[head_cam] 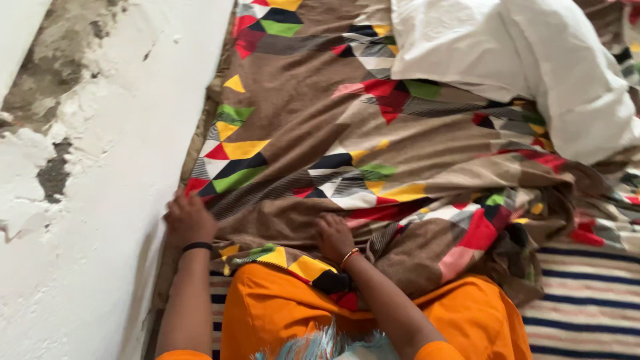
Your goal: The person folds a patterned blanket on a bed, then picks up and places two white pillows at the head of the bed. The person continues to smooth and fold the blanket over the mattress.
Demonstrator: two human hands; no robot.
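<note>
Your left hand [189, 219] sits at lower left of the frame, fingers flat and spread, pressed on the edge of the brown patterned sheet [313, 100] right where it meets the peeling white wall [100, 167]; black band on that wrist. Your right hand [333, 237] is lower centre, palm down, fingers loosely spread on the same sheet, gripping nothing; beaded bracelet on the wrist. The sheet covers most of the frame, centre to top, bunched in folds at centre right. White pillow [533, 60] lies on it at upper right. Striped mattress [587, 300] shows at lower right. Your orange garment [280, 313] fills the bottom centre.
</note>
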